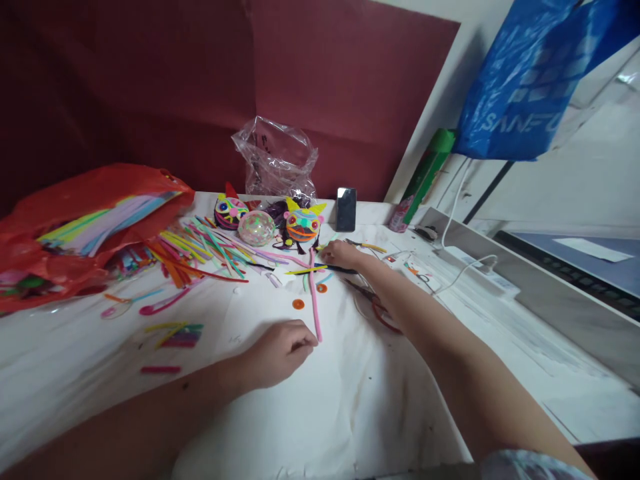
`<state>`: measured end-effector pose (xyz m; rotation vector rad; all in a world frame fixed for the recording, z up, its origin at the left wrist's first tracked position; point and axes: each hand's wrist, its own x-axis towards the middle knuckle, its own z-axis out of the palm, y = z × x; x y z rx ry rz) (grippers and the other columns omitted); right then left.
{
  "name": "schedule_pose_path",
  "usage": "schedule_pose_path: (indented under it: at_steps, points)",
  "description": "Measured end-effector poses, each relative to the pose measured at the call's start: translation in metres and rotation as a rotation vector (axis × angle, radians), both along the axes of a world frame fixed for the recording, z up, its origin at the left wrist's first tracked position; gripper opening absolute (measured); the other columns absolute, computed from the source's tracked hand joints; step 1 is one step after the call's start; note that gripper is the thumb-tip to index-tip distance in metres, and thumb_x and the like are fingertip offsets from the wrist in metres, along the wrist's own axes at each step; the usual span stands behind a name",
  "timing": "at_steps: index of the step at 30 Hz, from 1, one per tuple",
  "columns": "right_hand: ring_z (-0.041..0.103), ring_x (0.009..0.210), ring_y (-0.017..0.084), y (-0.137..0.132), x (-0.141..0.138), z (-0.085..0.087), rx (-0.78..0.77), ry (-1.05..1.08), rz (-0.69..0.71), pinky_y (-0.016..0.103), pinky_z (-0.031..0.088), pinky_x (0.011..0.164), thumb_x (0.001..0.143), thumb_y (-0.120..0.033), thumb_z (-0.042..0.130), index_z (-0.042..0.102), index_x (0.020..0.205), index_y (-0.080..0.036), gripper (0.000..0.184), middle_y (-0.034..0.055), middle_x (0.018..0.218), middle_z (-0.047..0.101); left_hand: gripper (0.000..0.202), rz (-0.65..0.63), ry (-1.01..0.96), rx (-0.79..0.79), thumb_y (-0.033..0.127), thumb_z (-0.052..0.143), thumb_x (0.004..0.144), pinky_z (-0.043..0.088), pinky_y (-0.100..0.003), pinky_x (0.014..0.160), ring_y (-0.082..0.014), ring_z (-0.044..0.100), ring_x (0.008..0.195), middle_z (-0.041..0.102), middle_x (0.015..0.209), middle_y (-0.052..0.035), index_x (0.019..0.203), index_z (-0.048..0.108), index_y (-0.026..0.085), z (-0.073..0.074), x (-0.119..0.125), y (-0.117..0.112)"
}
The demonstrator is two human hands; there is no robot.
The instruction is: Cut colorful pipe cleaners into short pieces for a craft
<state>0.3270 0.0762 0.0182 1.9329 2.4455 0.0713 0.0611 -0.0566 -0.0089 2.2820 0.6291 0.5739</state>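
Observation:
A fuzzy pink pipe cleaner stretches lengthwise across the white paper. My left hand is closed in a pinch at its near end. Farther back, my right hand has its fingers curled down close to the pipe cleaner's far end; what they hold, if anything, is hidden. A yellow pipe cleaner crosses the pink one. Two orange discs lie beside it. Under my right forearm are scissors with red handles. Just behind my right hand stands a decorated round face with yellow horns.
Loose pipe cleaners spill from a red plastic bag at left. Another decorated face, a clear ball with coloured specks and a phone stand at the back. A power strip with cables lies at right.

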Motion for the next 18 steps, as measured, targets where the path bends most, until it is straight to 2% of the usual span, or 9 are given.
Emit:
schedule_pose_path:
  at_steps: [4, 7, 10, 15, 18]
  points:
    - [0.056, 0.087, 0.018, 0.004, -0.013, -0.002, -0.025, -0.047, 0.035, 0.023, 0.038, 0.072, 0.078, -0.016, 0.052, 0.066, 0.087, -0.014, 0.017, 0.0123, 0.098, 0.063, 0.018, 0.005, 0.006, -0.005, 0.018, 0.047, 0.079, 0.041, -0.022, 0.065, -0.0123, 0.055, 0.07, 0.063, 0.075, -0.0031, 0.077, 0.064, 0.016, 0.001, 0.0, -0.001]
    - [0.054, 0.095, 0.022, 0.005, -0.011, 0.001, -0.003, -0.061, 0.014, 0.025, 0.038, 0.074, 0.078, -0.017, 0.052, 0.065, 0.088, -0.013, 0.017, 0.0154, 0.102, 0.062, 0.018, 0.0, 0.007, 0.007, 0.017, 0.047, 0.079, 0.041, -0.022, 0.066, -0.0122, 0.055, 0.07, 0.063, 0.076, -0.0032, 0.077, 0.064, 0.016, -0.001, 0.0, 0.0]
    - [0.053, 0.098, 0.025, 0.005, 0.003, 0.008, 0.051, -0.053, -0.07, 0.027, 0.038, 0.075, 0.077, -0.014, 0.053, 0.064, 0.092, -0.011, 0.019, 0.0182, 0.104, 0.061, 0.018, -0.013, 0.006, 0.022, 0.018, 0.046, 0.08, 0.041, -0.022, 0.067, -0.0125, 0.056, 0.071, 0.063, 0.076, -0.0034, 0.077, 0.064, 0.016, -0.002, -0.001, 0.0]
    - [0.059, 0.081, 0.021, -0.005, 0.025, 0.022, 0.095, 0.016, -0.233, 0.026, 0.038, 0.066, 0.08, -0.011, 0.043, 0.063, 0.097, -0.009, 0.026, 0.0162, 0.094, 0.066, 0.017, -0.018, 0.003, 0.031, 0.017, 0.047, 0.08, 0.041, -0.021, 0.066, -0.012, 0.056, 0.071, 0.063, 0.076, -0.0032, 0.078, 0.064, 0.016, -0.002, -0.001, 0.001]
    - [0.059, 0.077, 0.017, -0.025, 0.016, 0.024, 0.067, 0.081, -0.171, 0.022, 0.038, 0.065, 0.081, -0.014, 0.043, 0.065, 0.091, -0.012, 0.024, 0.0105, 0.09, 0.067, 0.017, -0.018, 0.006, 0.035, 0.017, 0.047, 0.08, 0.041, -0.021, 0.066, -0.0118, 0.056, 0.07, 0.063, 0.076, -0.003, 0.077, 0.064, 0.016, -0.001, 0.0, 0.0]
